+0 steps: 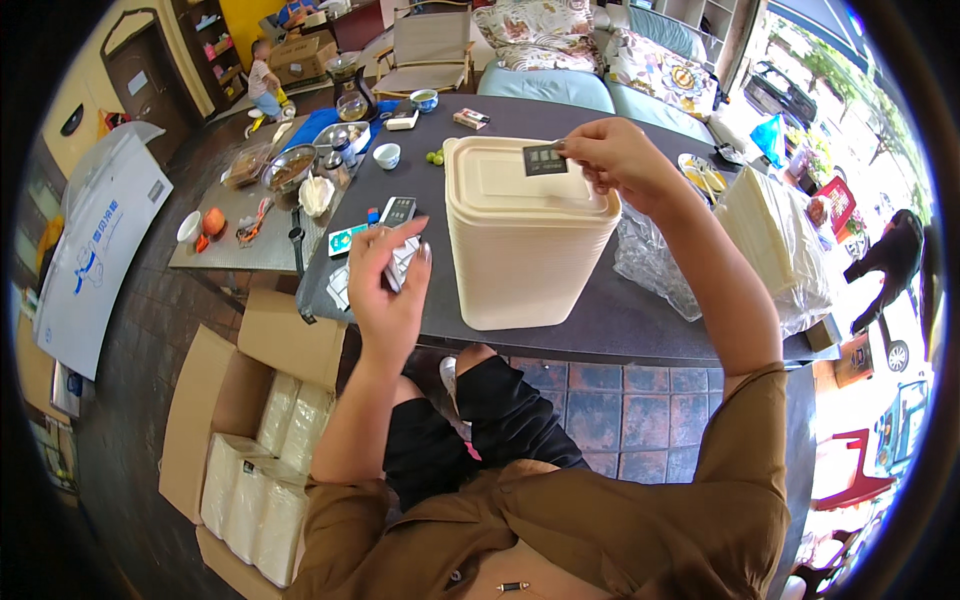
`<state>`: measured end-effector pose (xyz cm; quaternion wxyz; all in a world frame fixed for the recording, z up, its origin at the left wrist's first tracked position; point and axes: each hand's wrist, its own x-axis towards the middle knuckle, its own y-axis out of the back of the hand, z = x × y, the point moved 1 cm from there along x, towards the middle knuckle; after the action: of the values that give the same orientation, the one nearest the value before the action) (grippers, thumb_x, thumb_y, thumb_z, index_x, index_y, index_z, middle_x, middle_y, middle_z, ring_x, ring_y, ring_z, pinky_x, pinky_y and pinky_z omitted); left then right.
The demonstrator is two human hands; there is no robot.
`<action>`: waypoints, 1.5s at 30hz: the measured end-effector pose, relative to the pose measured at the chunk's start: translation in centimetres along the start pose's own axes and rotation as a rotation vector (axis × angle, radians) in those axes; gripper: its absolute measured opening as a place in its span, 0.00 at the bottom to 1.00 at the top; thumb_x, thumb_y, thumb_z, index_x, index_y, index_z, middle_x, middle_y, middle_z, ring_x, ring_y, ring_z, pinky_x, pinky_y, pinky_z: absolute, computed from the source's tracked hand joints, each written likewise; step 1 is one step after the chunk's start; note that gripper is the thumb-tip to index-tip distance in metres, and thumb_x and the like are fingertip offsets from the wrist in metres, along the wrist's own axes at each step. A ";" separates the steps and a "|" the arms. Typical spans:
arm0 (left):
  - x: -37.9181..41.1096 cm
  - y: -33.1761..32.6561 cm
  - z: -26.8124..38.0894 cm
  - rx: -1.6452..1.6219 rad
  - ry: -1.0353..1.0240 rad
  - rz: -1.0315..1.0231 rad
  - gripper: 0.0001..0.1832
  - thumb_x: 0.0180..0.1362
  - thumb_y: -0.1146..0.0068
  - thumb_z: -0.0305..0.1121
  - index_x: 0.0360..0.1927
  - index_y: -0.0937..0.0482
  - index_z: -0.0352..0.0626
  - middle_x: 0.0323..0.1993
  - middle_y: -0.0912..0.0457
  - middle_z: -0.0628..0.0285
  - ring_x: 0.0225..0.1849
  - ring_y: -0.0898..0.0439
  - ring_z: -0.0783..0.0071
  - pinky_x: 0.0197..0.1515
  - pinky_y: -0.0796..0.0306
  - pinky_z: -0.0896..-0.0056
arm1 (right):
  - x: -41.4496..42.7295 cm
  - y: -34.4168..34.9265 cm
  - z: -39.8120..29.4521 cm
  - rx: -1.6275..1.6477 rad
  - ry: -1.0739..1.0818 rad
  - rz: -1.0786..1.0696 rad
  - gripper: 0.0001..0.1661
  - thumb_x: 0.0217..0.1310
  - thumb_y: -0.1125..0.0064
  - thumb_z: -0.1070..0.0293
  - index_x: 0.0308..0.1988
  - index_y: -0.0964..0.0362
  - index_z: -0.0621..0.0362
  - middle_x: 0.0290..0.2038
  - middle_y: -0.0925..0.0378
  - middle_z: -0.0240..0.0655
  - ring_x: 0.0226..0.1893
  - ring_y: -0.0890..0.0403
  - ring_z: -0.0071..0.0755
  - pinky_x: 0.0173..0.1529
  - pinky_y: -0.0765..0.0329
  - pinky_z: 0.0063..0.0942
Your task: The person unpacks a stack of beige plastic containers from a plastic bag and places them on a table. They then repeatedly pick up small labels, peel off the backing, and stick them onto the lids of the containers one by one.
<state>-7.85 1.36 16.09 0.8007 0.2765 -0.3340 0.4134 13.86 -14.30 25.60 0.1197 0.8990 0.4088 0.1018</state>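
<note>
A tall stack of cream rectangular container lids (pixel 525 262) stands on the dark table in front of me. Over its top, my right hand (pixel 615 161) pinches a small black sticker (pixel 546 160) bearing light writing by its right edge. Whether the sticker touches the top lid is hard to tell. Left of the stack, my left hand (pixel 386 292) holds a small pile of stickers (pixel 403 262) with white backs, thumb and forefinger raised. Loose white sticker sheets (pixel 339 287) lie beside that hand, and a stack of black stickers (pixel 399 211) lies behind it.
Crumpled clear plastic (pixel 656 259) and bagged lids (pixel 761 232) lie at the right. An open carton (pixel 191 420) of wrapped white packs is on the floor at lower left. Bowls, cups and a steel pan (pixel 291 169) fill the left side. A child (pixel 264 79) is in the background.
</note>
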 end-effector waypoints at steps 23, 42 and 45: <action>8.4 -3.2 -0.1 0.188 -0.224 -0.347 0.08 0.48 0.43 0.20 0.33 0.19 0.41 0.38 0.23 0.66 0.19 0.35 0.85 0.22 0.41 0.82 | 1.8 -0.7 1.4 -0.026 -0.153 -0.093 0.14 0.51 0.41 0.73 0.16 0.28 0.68 0.09 0.38 0.31 0.07 0.42 0.19 0.11 0.49 0.22; 9.2 -4.0 1.4 0.349 -0.228 -0.564 0.10 0.49 0.45 0.24 0.36 0.18 0.44 0.39 0.23 0.64 0.36 0.24 0.66 0.37 0.31 0.70 | 2.3 -0.9 2.0 -0.288 -0.080 -0.058 0.15 0.50 0.41 0.71 0.15 0.30 0.65 0.09 0.36 0.30 0.07 0.39 0.18 0.11 0.45 0.20; 9.5 -4.0 1.8 0.457 -0.233 -0.690 0.14 0.48 0.48 0.25 0.39 0.18 0.47 0.41 0.24 0.64 0.42 0.25 0.62 0.44 0.31 0.66 | 2.1 -1.0 1.8 -0.292 -0.043 -0.067 0.15 0.48 0.42 0.70 0.14 0.30 0.66 0.09 0.35 0.31 0.07 0.38 0.19 0.10 0.44 0.21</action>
<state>-0.87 2.52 23.82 0.7670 0.5871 -0.2102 0.1509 15.01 -12.26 23.80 0.2612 0.8600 0.4165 0.1368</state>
